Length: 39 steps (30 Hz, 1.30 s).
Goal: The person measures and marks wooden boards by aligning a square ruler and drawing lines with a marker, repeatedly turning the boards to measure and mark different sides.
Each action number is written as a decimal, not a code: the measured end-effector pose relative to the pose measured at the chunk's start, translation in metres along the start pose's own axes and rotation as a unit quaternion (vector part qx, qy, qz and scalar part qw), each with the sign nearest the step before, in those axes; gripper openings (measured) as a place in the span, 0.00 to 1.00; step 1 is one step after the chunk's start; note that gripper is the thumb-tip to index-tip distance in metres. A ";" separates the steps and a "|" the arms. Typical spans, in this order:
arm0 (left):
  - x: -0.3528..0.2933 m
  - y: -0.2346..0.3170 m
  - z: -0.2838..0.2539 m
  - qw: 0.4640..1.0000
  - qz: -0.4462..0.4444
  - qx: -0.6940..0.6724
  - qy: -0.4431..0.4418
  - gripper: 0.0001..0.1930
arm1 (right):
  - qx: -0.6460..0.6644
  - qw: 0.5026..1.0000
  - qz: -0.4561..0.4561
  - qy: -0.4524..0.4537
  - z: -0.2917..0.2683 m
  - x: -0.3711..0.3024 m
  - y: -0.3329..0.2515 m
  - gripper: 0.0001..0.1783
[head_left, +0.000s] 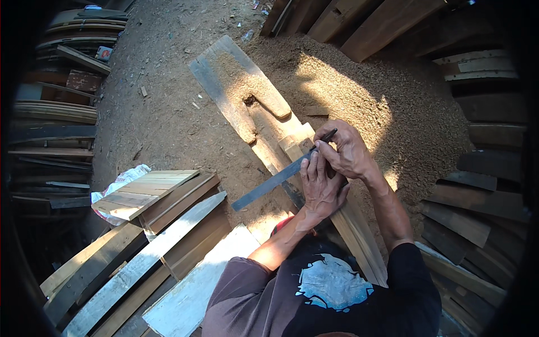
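My left hand (321,191) presses on a metal try square, its fingers laid over the blade's end and its thumb bent by the dark part mostly hidden beneath it. The square's long grey blade (269,185) crosses a pale wooden beam (362,241) and sticks out to the left past it. In my right hand (351,150), a black pen (330,135) is pinched between thumb and fingers, right above the blade's end. The pen's tip is hidden by the fingers. Under the beam lies a long plank (216,62) with a deep notch and sawdust on top.
Stacked boards (168,196) stand close at the left, with a white-painted board (205,281) near my left arm. Sawdust (415,129) is heaped at the right. More planks (460,199) line the right side, others (387,25) lean at the back, and piles (56,112) fill the far left.
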<state>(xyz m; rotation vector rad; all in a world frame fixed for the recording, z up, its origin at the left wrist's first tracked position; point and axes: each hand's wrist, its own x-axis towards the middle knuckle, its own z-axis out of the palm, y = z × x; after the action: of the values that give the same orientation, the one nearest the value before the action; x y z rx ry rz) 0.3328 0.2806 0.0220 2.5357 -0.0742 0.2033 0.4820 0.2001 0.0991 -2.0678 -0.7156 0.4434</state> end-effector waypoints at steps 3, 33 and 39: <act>-0.001 0.000 0.002 1.000 0.003 0.023 0.003 0.34 | -0.037 0.999 -0.011 0.019 -0.004 -0.001 0.000 0.07; -0.019 0.023 0.002 1.000 -0.008 0.007 -0.012 0.37 | 0.083 0.985 0.136 -0.069 0.023 -0.090 0.067 0.12; -0.017 0.024 0.003 1.000 -0.013 -0.001 -0.003 0.39 | 0.060 0.982 0.159 -0.086 0.023 -0.087 0.067 0.11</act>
<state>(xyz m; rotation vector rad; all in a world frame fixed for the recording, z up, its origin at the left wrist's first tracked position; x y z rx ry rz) 0.3137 0.2594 0.0295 2.5347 -0.0448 0.1859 0.4246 0.1291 0.0346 -2.0510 -0.4427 0.8346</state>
